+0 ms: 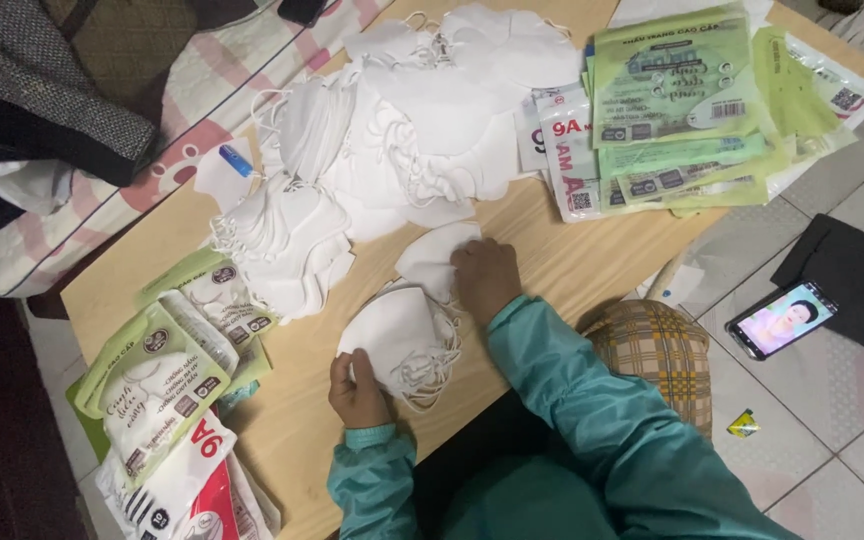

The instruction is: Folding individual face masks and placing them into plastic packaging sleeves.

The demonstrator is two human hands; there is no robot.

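Soft white masks (397, 340), domed: left hand (357, 390) pinches the stack, right hand (484, 278) presses another mask (434, 255).

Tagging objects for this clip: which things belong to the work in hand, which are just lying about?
In the work:
left hand and right hand on small mask stack
big mask pile
green pouches
filled packs

Lying about:
phone
blue lighter
checked cushion
dark clothes

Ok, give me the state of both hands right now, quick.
Left hand: closed on the edge of a small stack of white masks.
Right hand: fingers down on a single white mask; grip cannot be told.
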